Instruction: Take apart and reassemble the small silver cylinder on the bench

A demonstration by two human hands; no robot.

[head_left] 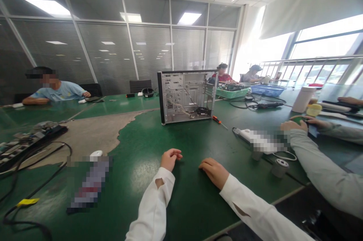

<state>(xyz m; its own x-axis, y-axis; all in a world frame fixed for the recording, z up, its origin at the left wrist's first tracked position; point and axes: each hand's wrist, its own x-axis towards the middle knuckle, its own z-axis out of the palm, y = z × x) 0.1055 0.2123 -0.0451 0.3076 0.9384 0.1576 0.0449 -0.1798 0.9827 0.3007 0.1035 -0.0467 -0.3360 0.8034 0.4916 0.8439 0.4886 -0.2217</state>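
Note:
My left hand [171, 159] rests on the green table [144, 139], its fingers loosely bent and slightly apart, with nothing in them. To its right lies my right hand [214, 172], palm down and also holding nothing. Beyond both hands stands an upright computer case [187, 97] with its side off, showing metal bays, loose cables and a dark front panel. A screwdriver [219, 122] with an orange and black handle lies at the case's lower right corner. Neither hand touches the case or the screwdriver.
A white power strip [259, 140] lies at right, near a co-worker's grey sleeve [320, 165]. Farther back are a green basket [232, 92] and a blue basket [266, 89]. Cables [36, 180] and a cluttered black strip [31, 144] lie at left. Several other people sit around the table.

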